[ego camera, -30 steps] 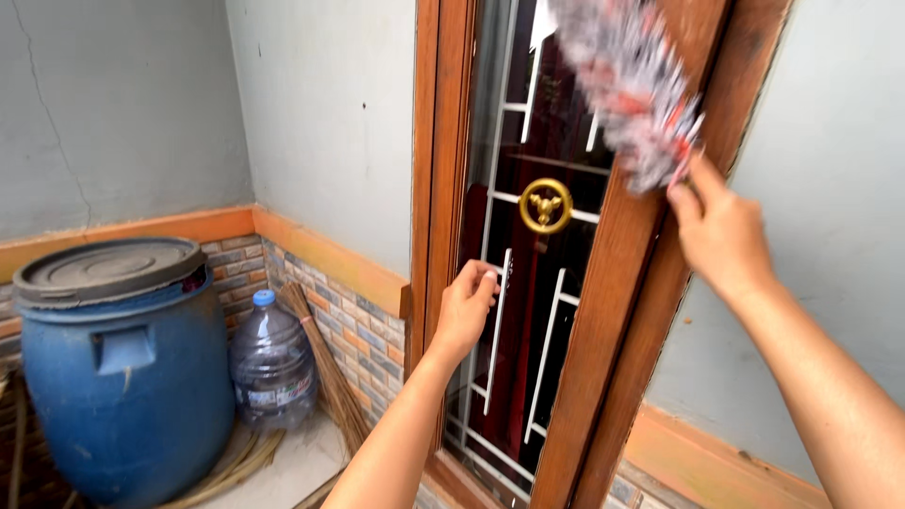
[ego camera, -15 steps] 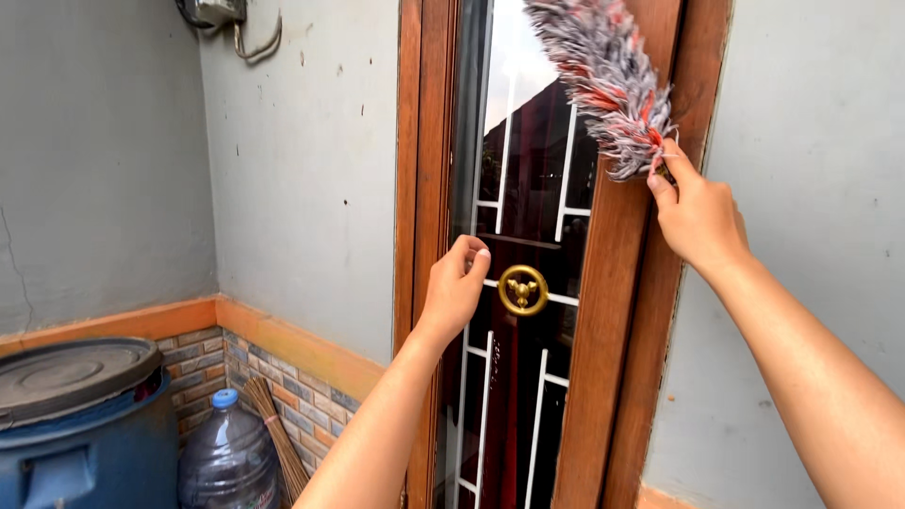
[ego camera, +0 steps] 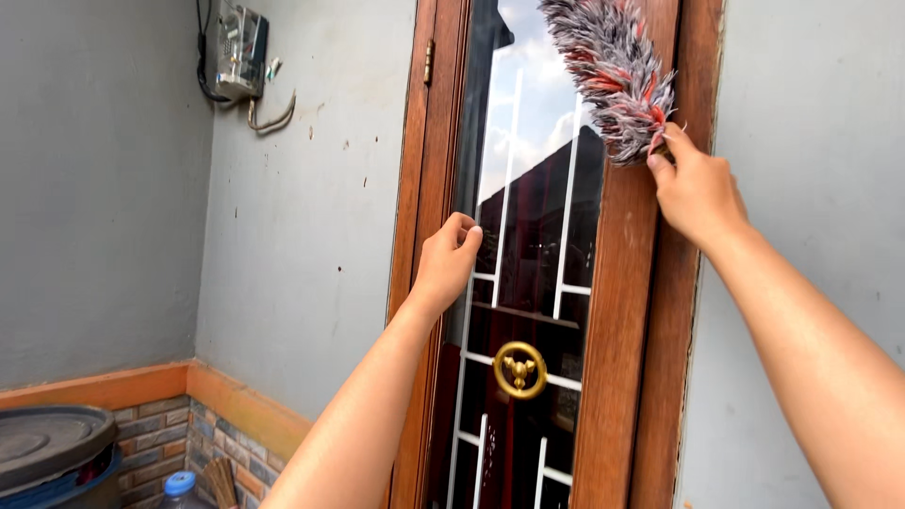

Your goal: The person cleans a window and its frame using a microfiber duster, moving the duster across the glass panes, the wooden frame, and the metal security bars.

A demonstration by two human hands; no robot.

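From my head camera: my right hand [ego camera: 696,193] grips the duster [ego camera: 613,71], its grey and red head up against the wooden window frame [ego camera: 617,330]. My left hand [ego camera: 447,259], fingers curled, rests on the glass [ego camera: 528,188] edge.

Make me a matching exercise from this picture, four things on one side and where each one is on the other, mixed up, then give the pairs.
Things:
1. feather duster
2. left hand
3. gold ornament
4. grey box with cables

Places:
A. high on the wall, left of the window
B. on the white grille behind the glass, low down
C. in the right hand, against the window's right frame
D. at the window's left frame

Pairs: 1-C, 2-D, 3-B, 4-A
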